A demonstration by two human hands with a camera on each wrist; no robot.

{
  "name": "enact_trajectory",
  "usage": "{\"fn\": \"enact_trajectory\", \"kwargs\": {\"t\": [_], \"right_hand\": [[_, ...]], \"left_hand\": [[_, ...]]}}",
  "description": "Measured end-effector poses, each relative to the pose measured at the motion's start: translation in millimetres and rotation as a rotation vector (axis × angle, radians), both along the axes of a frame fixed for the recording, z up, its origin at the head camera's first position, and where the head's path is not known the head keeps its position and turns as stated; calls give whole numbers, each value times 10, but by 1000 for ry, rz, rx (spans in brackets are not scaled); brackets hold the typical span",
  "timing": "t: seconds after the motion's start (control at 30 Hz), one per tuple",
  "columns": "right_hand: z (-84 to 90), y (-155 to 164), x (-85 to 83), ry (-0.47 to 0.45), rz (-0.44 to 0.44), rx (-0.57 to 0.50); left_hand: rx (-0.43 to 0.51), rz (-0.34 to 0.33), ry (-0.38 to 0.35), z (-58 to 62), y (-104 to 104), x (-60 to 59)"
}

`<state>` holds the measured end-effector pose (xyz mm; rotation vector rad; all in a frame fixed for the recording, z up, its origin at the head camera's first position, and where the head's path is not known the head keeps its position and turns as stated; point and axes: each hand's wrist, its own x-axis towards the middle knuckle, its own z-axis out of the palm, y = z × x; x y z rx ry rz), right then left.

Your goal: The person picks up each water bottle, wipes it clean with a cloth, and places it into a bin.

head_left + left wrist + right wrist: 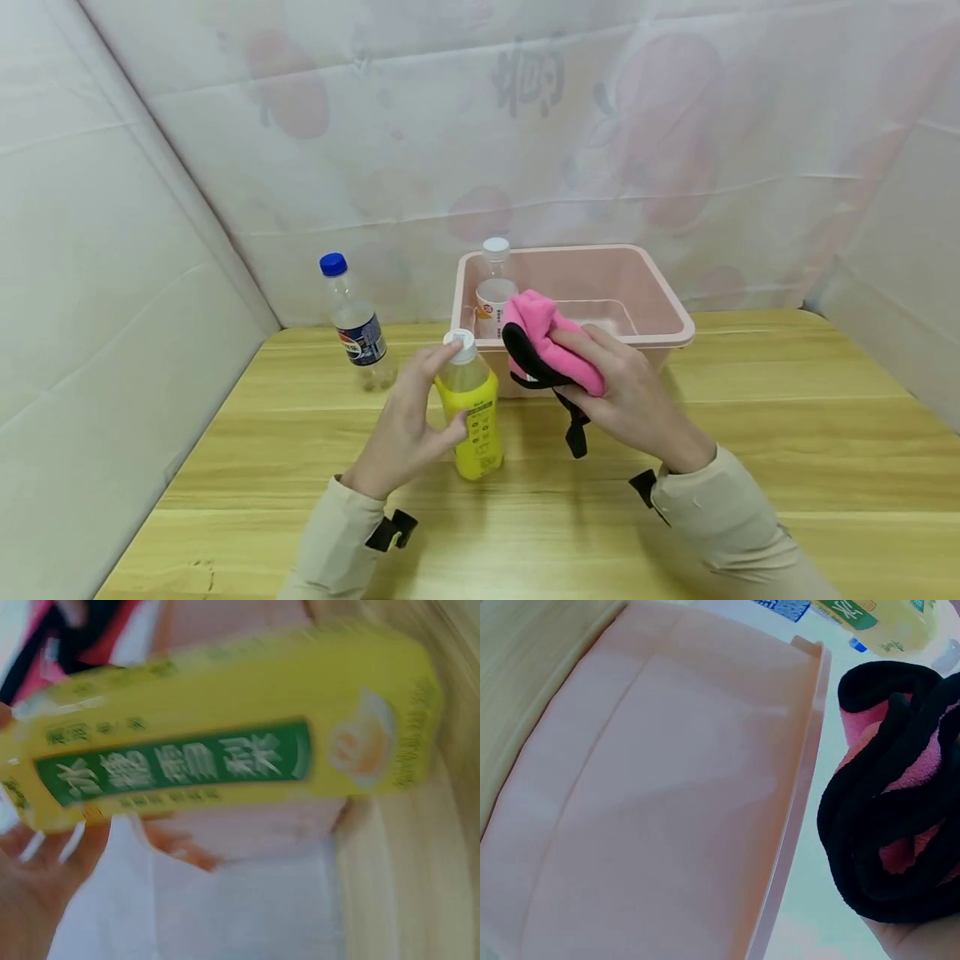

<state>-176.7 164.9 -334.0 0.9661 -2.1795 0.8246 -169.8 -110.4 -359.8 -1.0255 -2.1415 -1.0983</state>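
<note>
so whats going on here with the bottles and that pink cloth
A person stands a yellow bottle upright on the wooden table, the left hand gripping it near its white cap. The right hand holds a bunched pink cloth with black trim just right of the bottle's neck, in front of a pink bin. A clear bottle stands inside the bin, and a blue-capped bottle stands on the table to the left.

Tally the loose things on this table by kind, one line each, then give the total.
Bottles: 3, namely the yellow bottle held by the left hand, the blue-capped bottle, and the white-capped bottle inside the bin.
Cloths: 1, the pink cloth gripped by the right hand.
Bins: 1, the pink bin.
Total: 5
</note>
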Motion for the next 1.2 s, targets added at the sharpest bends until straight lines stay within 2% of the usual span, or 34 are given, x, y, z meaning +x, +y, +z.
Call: {"fn": "enact_trajectory", "kwargs": {"t": [0.1,0.2,0.3,0.43,0.57,0.7,0.9,1.2], "right_hand": [[10,-11,4,0,16,-25],[18,-29,12,0,42,-64],[25,-71,24,-8,106,-130],[-10,-151,33,-31,201,-182],[-75,-204,39,-101,238,-103],[-105,-210,44,-147,218,-25],[-153,-204,34,-175,189,52],[-283,-261,40,-380,129,284]], "left_hand": [[-6,-69,-15,-6,-51,-25],[-15,-109,-94,23,-85,-21],[-41,-114,-142,52,-83,-11],[-55,-119,-165,72,-77,-10],[-40,-141,-231,68,-102,-11],[-24,-169,-292,65,-111,-9],[-53,-169,-296,70,-125,2],[-29,-165,-307,52,-160,8]]}}
